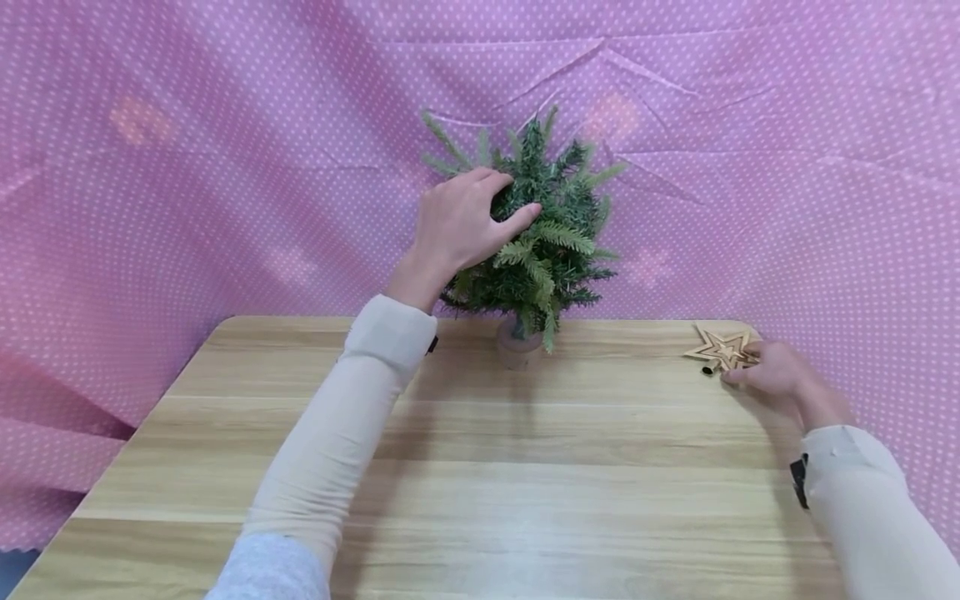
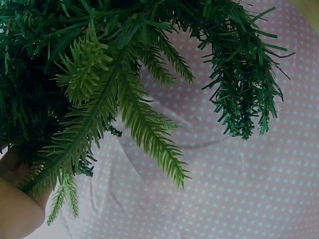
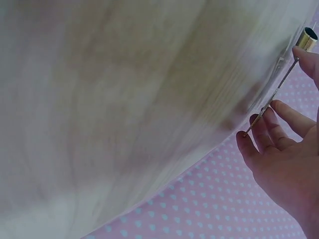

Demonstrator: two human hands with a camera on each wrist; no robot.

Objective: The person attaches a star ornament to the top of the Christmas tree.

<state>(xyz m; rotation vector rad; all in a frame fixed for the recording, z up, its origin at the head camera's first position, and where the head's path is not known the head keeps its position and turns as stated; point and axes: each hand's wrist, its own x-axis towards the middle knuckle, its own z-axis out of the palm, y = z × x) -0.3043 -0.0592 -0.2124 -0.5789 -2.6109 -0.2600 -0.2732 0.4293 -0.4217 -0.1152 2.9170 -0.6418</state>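
Observation:
A small artificial Christmas tree [image 1: 551,250] stands in a round pot at the far edge of the table. My left hand [image 1: 467,218] is against its upper left side, thumb across the front branches and the first finger curved among them. Foliage hides the other fingers, so a grip cannot be made out. In the left wrist view, part of that hand [image 2: 20,206] shows beside the branches [image 2: 119,94]. At the table's far right corner, my right hand [image 1: 783,379] pinches a gold star tree topper [image 1: 722,348]. The right wrist view shows the star edge-on, its short tube [image 3: 305,41] near the thumb.
The wooden table [image 1: 525,483] runs from the front to a pink dotted cloth [image 1: 285,167] hanging behind and at both sides. The tree's pot [image 1: 519,346] stands near the middle of the back edge. The star lies close to the right edge.

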